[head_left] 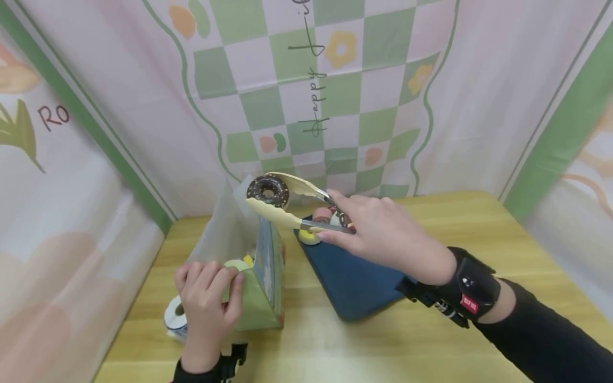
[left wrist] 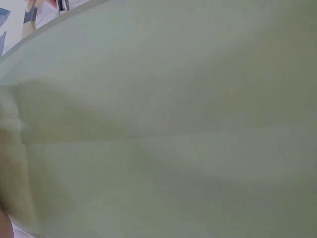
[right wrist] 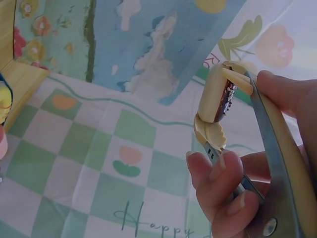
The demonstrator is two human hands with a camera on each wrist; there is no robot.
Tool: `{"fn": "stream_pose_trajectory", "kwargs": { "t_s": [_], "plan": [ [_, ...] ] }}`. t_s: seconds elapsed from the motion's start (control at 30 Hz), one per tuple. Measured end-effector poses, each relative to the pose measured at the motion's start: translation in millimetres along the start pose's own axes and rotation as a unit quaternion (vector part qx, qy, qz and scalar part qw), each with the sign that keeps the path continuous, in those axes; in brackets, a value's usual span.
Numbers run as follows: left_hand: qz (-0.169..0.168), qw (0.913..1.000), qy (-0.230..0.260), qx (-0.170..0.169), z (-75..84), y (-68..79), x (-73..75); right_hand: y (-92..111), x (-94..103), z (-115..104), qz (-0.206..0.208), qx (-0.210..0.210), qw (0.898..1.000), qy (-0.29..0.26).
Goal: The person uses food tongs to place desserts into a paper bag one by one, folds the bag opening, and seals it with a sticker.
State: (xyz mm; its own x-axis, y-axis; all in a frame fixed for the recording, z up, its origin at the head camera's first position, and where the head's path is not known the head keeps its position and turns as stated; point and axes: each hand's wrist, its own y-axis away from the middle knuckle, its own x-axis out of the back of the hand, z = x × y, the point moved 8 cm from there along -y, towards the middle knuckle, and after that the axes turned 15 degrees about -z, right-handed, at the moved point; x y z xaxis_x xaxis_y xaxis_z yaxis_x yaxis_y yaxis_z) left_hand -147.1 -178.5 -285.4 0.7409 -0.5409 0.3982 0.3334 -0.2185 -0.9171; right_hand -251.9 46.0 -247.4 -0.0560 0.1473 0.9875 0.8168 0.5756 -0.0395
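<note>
My right hand (head_left: 383, 234) grips a pair of tongs (head_left: 275, 214) with cream scalloped tips. Between those tips is a chocolate-topped doughnut (head_left: 255, 194) with light specks, raised over the mouth of a paper bag (head_left: 256, 306). The right wrist view shows the doughnut (right wrist: 210, 94) edge-on, its pale base facing away from the dark topping. With curled fingers, my left hand (head_left: 208, 290) holds the bag's near rim. Inside the bag, a pale green piece and a yellow piece show partly. The bag's green paper (left wrist: 173, 99) fills most of the left wrist view, hiding that hand's fingers.
Right of the bag lies a dark blue tray (head_left: 364, 287). At its far end sit a yellow ring-shaped piece (head_left: 308, 238), a pink piece (head_left: 322, 214) and others, partly behind the right hand. A white roll (head_left: 173, 315) stands left of the bag. Printed curtains surround the wooden table (head_left: 316, 351).
</note>
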Motion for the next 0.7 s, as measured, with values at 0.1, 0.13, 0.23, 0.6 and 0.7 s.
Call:
{"fn": "stream_pose_trajectory", "kwargs": {
  "t_s": [0.1,0.13,0.23,0.6,0.7],
  "plan": [
    [-0.002,1.0,-0.001,-0.001,0.2,0.7,-0.7,-1.0,1.3,-4.9,0.011,0.009,1.0,0.004],
    [-0.003,1.0,-0.001,-0.001,0.1,1.1,-0.9,-1.2,1.9,-6.6,0.015,0.013,1.0,0.005],
    [-0.002,1.0,-0.002,0.0,-0.4,1.8,-1.2,-2.1,3.9,-11.4,0.029,0.024,0.999,0.013],
    [-0.012,0.9999,-0.003,0.007,-2.6,4.8,-2.4,-7.9,4.7,-28.8,0.027,0.045,0.999,0.003],
    [-0.016,0.9998,-0.004,0.01,-3.2,5.7,-2.5,-9.5,4.5,-33.5,0.026,0.051,0.998,0.0]
  ]
}}
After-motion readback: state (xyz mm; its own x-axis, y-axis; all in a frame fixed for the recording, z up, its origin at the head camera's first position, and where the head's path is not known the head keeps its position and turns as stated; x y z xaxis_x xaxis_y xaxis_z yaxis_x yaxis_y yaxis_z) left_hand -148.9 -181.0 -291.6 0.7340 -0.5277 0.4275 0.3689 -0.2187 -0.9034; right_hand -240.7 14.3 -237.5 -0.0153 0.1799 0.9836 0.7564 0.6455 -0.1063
